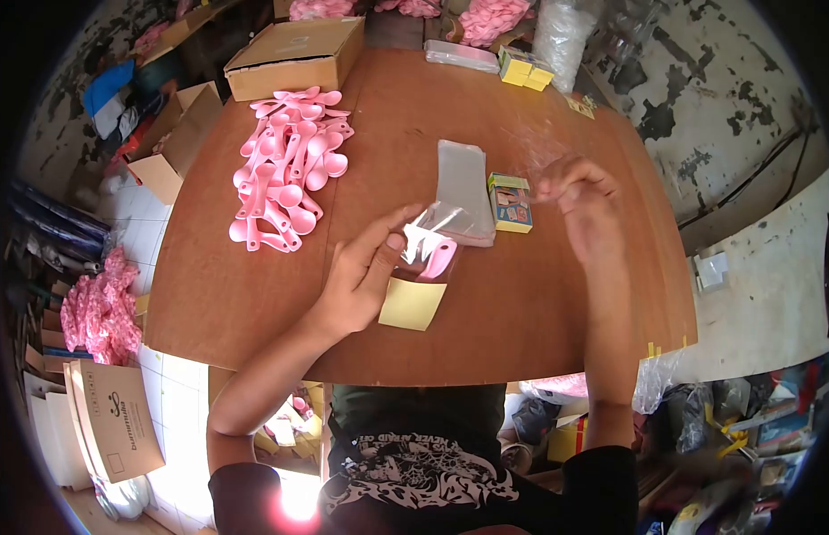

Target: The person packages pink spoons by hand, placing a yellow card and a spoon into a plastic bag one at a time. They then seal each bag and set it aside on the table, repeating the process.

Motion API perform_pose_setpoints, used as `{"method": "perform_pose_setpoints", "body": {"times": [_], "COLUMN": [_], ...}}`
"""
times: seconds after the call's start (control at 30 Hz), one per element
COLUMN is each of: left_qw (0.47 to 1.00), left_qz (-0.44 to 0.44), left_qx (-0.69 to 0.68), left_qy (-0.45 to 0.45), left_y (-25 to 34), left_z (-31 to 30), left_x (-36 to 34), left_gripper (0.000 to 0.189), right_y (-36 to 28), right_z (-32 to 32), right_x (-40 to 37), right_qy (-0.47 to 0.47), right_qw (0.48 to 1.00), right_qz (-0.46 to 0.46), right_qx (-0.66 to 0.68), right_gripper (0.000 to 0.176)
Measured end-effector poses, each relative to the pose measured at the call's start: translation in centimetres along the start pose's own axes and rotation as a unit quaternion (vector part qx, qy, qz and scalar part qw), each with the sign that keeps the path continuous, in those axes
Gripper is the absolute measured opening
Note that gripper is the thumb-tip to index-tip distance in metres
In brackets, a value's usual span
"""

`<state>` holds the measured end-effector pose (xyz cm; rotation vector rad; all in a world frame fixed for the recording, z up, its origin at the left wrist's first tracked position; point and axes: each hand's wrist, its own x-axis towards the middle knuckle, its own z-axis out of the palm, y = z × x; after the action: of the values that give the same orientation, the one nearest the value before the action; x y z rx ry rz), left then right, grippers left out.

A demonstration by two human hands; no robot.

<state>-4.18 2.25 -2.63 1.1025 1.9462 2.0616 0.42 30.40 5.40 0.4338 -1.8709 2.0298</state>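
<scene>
Between the thumb and fingers of my left hand is a clear plastic bag. A pink spoon shows inside it, and a yellow card is at its lower end. My right hand is raised at the right, a little blurred, its fingers curled together in a pinch. What they hold, if anything, I cannot make out; faint clear wisps show just beyond the fingertips. A stack of flat clear bags lies between the hands, beside a small printed box with yellow edges.
Many pink spoons are heaped on the left of the brown table. Behind them stands a cardboard box. Clear bags, yellow boxes and a plastic roll stand at the back. A peeling wall is at right.
</scene>
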Motion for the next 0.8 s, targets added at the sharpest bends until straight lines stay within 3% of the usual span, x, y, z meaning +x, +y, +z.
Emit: {"method": "perform_pose_setpoints", "body": {"times": [0.03,0.1,0.13,0.17,0.2,0.23,0.3,0.33,0.4,0.47,0.53,0.57,0.6,0.67,0.7,0.73,0.77,0.8], "left_qw": [0.999,0.992,0.992,0.995,0.995,0.994,0.995,0.995,0.994,0.993,0.993,0.998,0.998,0.995,0.995,0.995,0.988,0.988], "left_qz": [0.004,0.050,0.050,-0.004,-0.057,-0.019,-0.002,0.012,0.012,0.020,0.061,0.001,0.002,-0.062,-0.061,0.009,0.079,0.079], "left_qx": [0.033,0.091,0.089,0.082,0.075,0.100,0.087,0.077,0.086,0.097,0.088,0.051,0.052,-0.071,-0.069,-0.101,-0.132,-0.130], "left_qy": [0.023,0.070,0.069,0.056,0.044,0.049,0.052,0.062,0.061,0.057,0.049,0.021,0.021,-0.027,-0.025,-0.021,-0.016,-0.011], "left_y": [0.0,-0.2,0.1,0.6,0.8,0.3,-0.5,-0.7,-0.3,-0.3,-1.0,-0.1,-0.1,-0.1,-0.1,-0.3,-0.4,-0.6], "left_z": [-0.3,-0.3,-0.4,-0.6,-0.8,-0.8,-0.6,-0.5,-0.1,0.1,0.3,0.2,0.1,-0.1,0.0,0.2,0.1,-0.2], "left_x": [0.1,0.5,0.5,0.3,0.3,0.5,0.6,0.6,0.6,0.8,0.8,0.6,0.4,0.2,0.2,0.3,0.3,0.4], "left_gripper": [0.037,0.038,0.038,0.039,0.040,0.040,0.040,0.041,0.042,0.043,0.044,0.046,0.046,0.052,0.052,0.058,0.065,0.065], "right_y": [-0.8,0.0,2.5,6.2,8.0,7.9,8.6,7.9,4.7,3.1,2.8,2.7,2.5,1.7,1.2,0.6,0.0,-0.4], "right_z": [-2.1,-7.2,-11.5,-16.6,-19.1,-18.7,-16.8,-14.4,-7.1,-1.4,2.5,4.6,6.3,8.0,8.5,8.9,9.1,9.2], "right_x": [0.8,2.4,2.8,2.7,2.3,1.8,0.7,1.2,0.7,-0.2,-0.9,-1.1,-1.1,-0.4,-0.2,0.2,0.6,1.0], "right_qy": [-0.036,-0.149,-0.148,-0.047,0.061,0.062,0.320,0.311,0.282,0.092,-0.037,-0.057,-0.078,-0.071,-0.063,-0.065,-0.037,-0.010], "right_qw": [0.998,0.953,0.954,0.988,0.858,0.857,0.691,0.694,0.805,0.948,0.954,0.953,0.951,0.958,0.965,0.966,0.947,0.908], "right_qz": [-0.008,-0.007,-0.006,0.086,0.165,0.167,0.061,0.055,-0.056,0.003,0.023,0.025,0.027,0.028,0.031,0.029,-0.105,-0.235], "right_qx": [0.046,0.262,0.261,-0.121,-0.482,-0.484,-0.646,-0.647,-0.519,-0.305,-0.297,-0.298,-0.299,-0.275,-0.252,-0.250,-0.302,-0.347], "right_gripper": [0.006,0.013,0.013,0.017,0.023,0.023,0.028,0.028,0.029,0.030,0.027,0.024,0.020,0.016,0.013,0.013,0.010,0.009]}}
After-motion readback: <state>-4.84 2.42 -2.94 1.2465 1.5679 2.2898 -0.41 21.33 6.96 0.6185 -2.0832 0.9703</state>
